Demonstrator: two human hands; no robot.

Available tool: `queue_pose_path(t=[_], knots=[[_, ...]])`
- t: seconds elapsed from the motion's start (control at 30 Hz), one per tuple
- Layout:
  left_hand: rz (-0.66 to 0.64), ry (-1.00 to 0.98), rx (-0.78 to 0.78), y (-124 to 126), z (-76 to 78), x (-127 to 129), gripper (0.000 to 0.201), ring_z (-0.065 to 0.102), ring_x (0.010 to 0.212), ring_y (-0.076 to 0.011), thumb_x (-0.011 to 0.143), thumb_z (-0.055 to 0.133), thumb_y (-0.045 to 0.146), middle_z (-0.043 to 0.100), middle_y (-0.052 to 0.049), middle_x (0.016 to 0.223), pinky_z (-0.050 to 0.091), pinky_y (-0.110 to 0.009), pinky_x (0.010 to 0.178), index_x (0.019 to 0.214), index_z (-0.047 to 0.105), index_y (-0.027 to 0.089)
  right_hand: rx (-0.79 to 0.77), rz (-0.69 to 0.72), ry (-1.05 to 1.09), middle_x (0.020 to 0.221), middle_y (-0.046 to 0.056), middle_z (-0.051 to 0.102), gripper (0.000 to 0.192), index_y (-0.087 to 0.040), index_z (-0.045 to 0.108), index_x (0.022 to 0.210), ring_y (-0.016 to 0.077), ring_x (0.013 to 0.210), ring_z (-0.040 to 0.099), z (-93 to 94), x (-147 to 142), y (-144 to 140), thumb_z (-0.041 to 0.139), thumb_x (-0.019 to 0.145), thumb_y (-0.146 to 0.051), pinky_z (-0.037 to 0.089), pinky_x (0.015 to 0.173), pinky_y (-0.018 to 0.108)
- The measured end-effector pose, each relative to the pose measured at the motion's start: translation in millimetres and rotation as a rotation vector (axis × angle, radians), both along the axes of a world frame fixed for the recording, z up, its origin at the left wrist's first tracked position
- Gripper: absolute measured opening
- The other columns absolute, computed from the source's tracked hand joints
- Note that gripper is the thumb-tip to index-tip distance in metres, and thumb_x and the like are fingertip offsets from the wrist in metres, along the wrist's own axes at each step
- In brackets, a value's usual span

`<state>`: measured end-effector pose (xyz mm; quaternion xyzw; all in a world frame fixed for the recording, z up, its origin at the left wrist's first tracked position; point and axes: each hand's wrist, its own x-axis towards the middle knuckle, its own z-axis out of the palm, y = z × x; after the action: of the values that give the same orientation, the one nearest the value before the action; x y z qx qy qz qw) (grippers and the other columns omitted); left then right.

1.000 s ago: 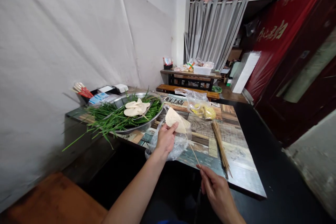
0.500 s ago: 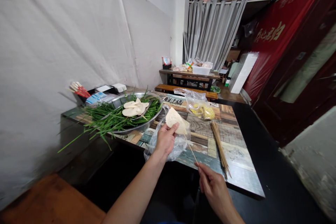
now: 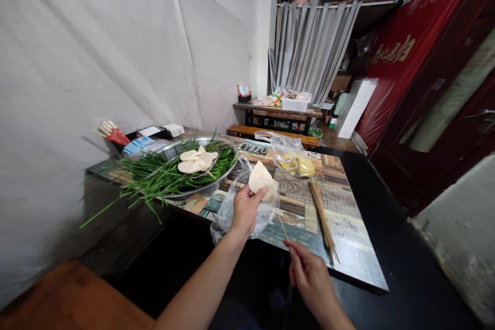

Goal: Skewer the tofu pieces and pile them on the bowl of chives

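Observation:
My left hand [image 3: 244,210] pinches a pale folded slice of flat food [image 3: 262,179] above a clear plastic bag [image 3: 232,209] at the table's near edge. A thin bamboo skewer [image 3: 279,220] runs from that slice down to my right hand [image 3: 310,281], which grips its lower end. Further left, a metal basin [image 3: 201,185] holds green chives [image 3: 154,178] with more pale skewered slices [image 3: 197,160] lying on top.
A bundle of bare skewers [image 3: 323,216] lies on the patterned table [image 3: 344,232]. A plastic bag of yellow food [image 3: 294,161] sits behind. Chopsticks and small boxes [image 3: 131,139] stand by the white wall. A second table and bench [image 3: 282,113] stand at the back.
The view has shifted slightly. My right hand has moved a little left and up, closer to the slice, and the slice in my left hand has tilted more upright.

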<state>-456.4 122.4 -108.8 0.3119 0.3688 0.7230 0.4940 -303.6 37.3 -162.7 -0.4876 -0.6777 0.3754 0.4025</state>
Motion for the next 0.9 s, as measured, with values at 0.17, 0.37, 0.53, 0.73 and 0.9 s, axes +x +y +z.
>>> queue_pose_path(t=[0.17, 0.37, 0.53, 0.73, 0.9], knots=[[-0.021, -0.023, -0.038, -1, 0.5, 1, 0.037, 0.064, 0.077, -0.0177, 0.055, 0.076, 0.023, 0.070, -0.006, 0.084, 0.048, -0.030, 0.075, 0.089, 0.064, 0.014, 0.036, -0.011, 0.018, 0.040, -0.004, 0.044, 0.045, -0.012, 0.063, 0.106, 0.0125, 0.035, 0.043, -2.3, -3, 3, 0.035, 0.088, -0.042, 0.036, 0.038, 0.022], [-0.019, -0.085, -0.112, 0, 6.2, -6, 0.043, 0.064, 0.076, -0.0188, 0.052, 0.077, 0.022, 0.069, -0.007, 0.087, 0.050, -0.031, 0.072, 0.091, 0.063, 0.014, 0.138, -0.094, 0.047, 0.045, 0.000, 0.052, 0.046, -0.016, 0.066, 0.100, 0.0142, 0.041, 0.051, -18.9, -2, 5, 0.038, 0.085, -0.048, 0.043, 0.043, 0.022], [-0.063, -0.092, -0.207, 0, 4.9, -8, 0.041, 0.065, 0.072, -0.0185, 0.051, 0.078, 0.020, 0.069, -0.007, 0.083, 0.052, -0.028, 0.066, 0.089, 0.063, 0.013, 0.136, -0.077, 0.073, 0.054, 0.003, 0.056, 0.047, -0.010, 0.063, 0.103, 0.0141, 0.045, 0.052, -35.4, -3, 4, 0.037, 0.087, -0.045, 0.044, 0.046, 0.023], [-0.135, -0.097, -0.292, 1, 6.5, -10, 0.034, 0.065, 0.065, -0.0177, 0.055, 0.076, 0.017, 0.069, -0.008, 0.077, 0.053, -0.027, 0.060, 0.085, 0.062, 0.011, 0.151, -0.028, 0.140, 0.066, 0.005, 0.062, 0.040, -0.010, 0.060, 0.105, 0.0128, 0.047, 0.050, -56.3, 0, 8, 0.039, 0.088, -0.039, 0.044, 0.050, 0.023], [-0.270, -0.101, -0.356, -1, 13.7, -7, 0.030, 0.064, 0.061, -0.0157, 0.059, 0.073, 0.010, 0.068, -0.008, 0.075, 0.053, -0.025, 0.056, 0.087, 0.062, 0.010, 0.172, 0.011, 0.222, 0.077, 0.006, 0.064, 0.033, -0.014, 0.059, 0.107, 0.0108, 0.048, 0.048, -72.8, 4, 15, 0.041, 0.088, -0.035, 0.043, 0.049, 0.022]])
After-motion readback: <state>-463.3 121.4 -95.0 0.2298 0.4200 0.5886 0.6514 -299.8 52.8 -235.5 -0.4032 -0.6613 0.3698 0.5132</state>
